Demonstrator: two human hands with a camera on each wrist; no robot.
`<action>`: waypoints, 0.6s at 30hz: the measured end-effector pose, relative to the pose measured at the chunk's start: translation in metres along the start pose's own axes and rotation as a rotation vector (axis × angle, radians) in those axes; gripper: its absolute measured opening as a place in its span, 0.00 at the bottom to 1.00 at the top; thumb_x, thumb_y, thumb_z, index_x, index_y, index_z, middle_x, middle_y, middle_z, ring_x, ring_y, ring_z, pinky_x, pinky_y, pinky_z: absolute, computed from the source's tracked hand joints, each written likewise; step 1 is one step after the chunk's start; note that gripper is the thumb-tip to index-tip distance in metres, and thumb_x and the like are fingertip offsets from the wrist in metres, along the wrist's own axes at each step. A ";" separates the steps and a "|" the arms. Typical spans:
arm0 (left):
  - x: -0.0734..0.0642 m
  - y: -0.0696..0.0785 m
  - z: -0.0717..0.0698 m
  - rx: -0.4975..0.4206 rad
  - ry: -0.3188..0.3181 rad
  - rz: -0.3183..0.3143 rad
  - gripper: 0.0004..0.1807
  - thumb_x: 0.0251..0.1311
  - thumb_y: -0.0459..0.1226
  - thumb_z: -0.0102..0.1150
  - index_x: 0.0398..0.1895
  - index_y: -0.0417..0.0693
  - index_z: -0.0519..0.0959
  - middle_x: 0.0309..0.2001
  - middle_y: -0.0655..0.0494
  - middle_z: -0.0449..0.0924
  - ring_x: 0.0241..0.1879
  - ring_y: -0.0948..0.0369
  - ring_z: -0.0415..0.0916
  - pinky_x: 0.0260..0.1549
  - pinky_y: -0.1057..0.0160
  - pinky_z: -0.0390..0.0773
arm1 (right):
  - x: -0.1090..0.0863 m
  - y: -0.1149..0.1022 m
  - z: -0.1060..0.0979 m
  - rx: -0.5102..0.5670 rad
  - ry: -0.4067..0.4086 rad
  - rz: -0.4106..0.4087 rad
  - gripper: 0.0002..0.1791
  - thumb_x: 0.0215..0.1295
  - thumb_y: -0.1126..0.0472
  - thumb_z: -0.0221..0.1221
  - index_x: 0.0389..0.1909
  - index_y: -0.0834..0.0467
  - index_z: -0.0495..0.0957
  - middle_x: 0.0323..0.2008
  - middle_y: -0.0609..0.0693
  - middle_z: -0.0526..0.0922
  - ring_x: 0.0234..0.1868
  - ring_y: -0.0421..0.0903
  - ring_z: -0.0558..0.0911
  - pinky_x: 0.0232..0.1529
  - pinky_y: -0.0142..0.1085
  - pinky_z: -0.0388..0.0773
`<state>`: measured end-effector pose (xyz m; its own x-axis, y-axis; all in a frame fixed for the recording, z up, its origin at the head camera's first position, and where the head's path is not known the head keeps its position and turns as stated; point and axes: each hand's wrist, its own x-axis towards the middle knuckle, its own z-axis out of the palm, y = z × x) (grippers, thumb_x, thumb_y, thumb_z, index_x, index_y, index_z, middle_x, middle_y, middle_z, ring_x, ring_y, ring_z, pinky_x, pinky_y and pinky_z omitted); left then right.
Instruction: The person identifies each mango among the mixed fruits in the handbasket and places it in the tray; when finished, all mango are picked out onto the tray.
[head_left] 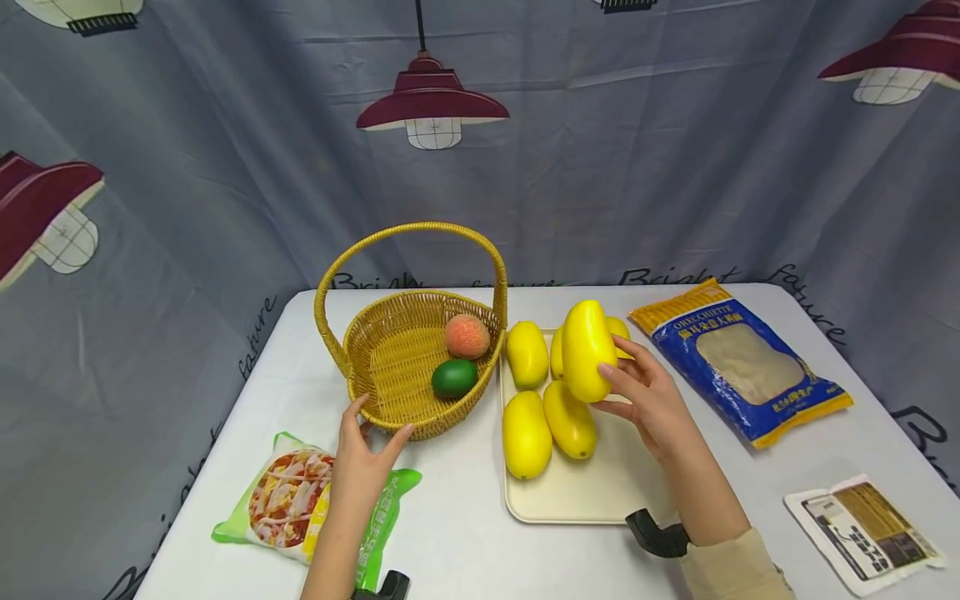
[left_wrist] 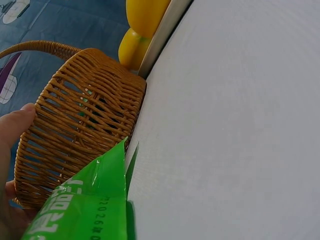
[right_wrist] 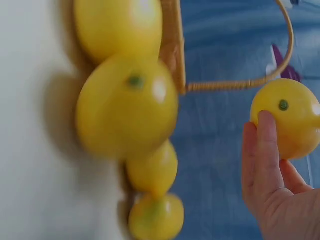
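In the head view my right hand [head_left: 647,392] holds a yellow mango [head_left: 587,350] above the cream tray [head_left: 615,492], fingers and thumb at its side. The right wrist view shows the fingers [right_wrist: 267,145] against that mango, near its green stem spot. Several more yellow mangoes [head_left: 527,435] lie on the tray. My left hand [head_left: 360,467] grips the front left of a wicker basket [head_left: 397,358], thumb and fingers spread along its rim. Inside the basket, a peach [head_left: 467,336] and a dark green fruit [head_left: 454,378] sit at the right side.
A green food bag [head_left: 292,500] lies under the left forearm, close to the basket. Right of the tray is a blue and yellow orecchiette bag [head_left: 742,358], with a flat white packet [head_left: 862,533] nearer the front. The basket's tall handle [head_left: 420,227] arches over it. A grey curtain hangs behind.
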<state>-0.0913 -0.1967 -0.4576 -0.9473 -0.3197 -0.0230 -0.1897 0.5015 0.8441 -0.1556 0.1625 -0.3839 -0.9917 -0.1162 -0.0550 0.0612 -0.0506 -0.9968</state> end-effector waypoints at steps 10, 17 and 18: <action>-0.001 0.001 -0.002 -0.004 -0.001 -0.007 0.55 0.48 0.69 0.59 0.75 0.58 0.48 0.71 0.44 0.52 0.65 0.43 0.61 0.55 0.39 0.68 | -0.019 0.018 -0.042 -0.126 0.141 0.055 0.39 0.67 0.52 0.60 0.74 0.56 0.53 0.48 0.48 0.73 0.42 0.36 0.79 0.39 0.36 0.82; -0.001 0.002 -0.001 0.004 -0.001 -0.008 0.53 0.50 0.68 0.59 0.75 0.59 0.49 0.71 0.44 0.54 0.65 0.44 0.61 0.53 0.39 0.70 | -0.029 0.038 -0.053 -0.253 0.178 0.123 0.41 0.67 0.51 0.60 0.74 0.58 0.52 0.57 0.62 0.65 0.38 0.33 0.78 0.38 0.36 0.83; -0.001 0.003 -0.001 0.005 -0.001 -0.008 0.54 0.49 0.68 0.59 0.75 0.59 0.49 0.71 0.44 0.53 0.65 0.44 0.61 0.53 0.39 0.70 | -0.030 0.040 -0.054 -0.272 0.182 0.131 0.41 0.67 0.50 0.60 0.74 0.57 0.52 0.58 0.62 0.65 0.38 0.33 0.78 0.38 0.36 0.83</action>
<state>-0.0904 -0.1955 -0.4549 -0.9461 -0.3225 -0.0302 -0.1982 0.5026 0.8415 -0.1292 0.2178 -0.4255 -0.9828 0.0758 -0.1683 0.1812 0.2224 -0.9580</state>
